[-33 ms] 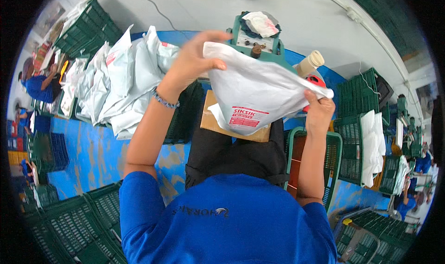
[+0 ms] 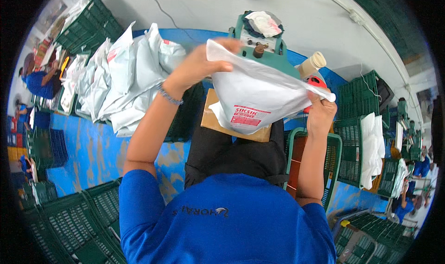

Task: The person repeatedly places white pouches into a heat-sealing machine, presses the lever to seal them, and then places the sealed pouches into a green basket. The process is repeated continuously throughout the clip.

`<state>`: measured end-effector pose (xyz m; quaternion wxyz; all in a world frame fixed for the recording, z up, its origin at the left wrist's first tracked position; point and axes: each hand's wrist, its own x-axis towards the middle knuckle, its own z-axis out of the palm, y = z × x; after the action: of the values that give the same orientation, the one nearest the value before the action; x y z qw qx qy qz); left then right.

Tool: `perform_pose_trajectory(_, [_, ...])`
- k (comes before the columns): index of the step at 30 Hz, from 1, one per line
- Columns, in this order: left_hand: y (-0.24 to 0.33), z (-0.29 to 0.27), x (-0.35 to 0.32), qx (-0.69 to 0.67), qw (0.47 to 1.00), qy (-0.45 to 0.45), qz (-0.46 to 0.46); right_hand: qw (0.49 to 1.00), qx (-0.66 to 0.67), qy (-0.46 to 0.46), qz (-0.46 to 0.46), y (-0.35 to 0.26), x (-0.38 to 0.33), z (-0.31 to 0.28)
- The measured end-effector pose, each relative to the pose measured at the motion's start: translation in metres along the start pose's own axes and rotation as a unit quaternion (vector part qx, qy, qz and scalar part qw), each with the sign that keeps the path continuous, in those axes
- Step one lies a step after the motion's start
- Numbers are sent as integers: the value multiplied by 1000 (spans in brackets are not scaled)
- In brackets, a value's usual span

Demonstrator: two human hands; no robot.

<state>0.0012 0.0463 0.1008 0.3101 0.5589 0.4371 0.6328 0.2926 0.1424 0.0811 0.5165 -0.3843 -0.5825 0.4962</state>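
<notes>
A white plastic mailing bag with red print is stretched between my two hands in front of me. My left hand is at its upper left corner, thumb on the near face and blurred fingers partly hidden behind the edge. At the right corner my right hand pinches the bag's rim in closed fingers. The bag's lower part hangs over a brown cardboard piece at my lap. Just beyond the bag stands a green bench machine with dark knobs, a crumpled cloth on top.
Several filled white bags are heaped on the left. A cream cylinder and a red round object stand behind my right hand. Green crates stand at both sides, a green basket beside my right leg. Other people work farther off.
My left hand has shifted slightly right and inward along the bag's edge. The bag and my right hand have barely moved; the whole view shifts a little.
</notes>
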Motion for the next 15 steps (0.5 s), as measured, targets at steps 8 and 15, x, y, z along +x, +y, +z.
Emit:
perform_pose_trajectory(8, [-62,2,-41,-35,979,130,-155,986,-118,18,114,61,-45,-1])
perform_pose_trajectory(15, [-46,24,-61,235,933,274,12,993,-34,70,-86,37,-34,5])
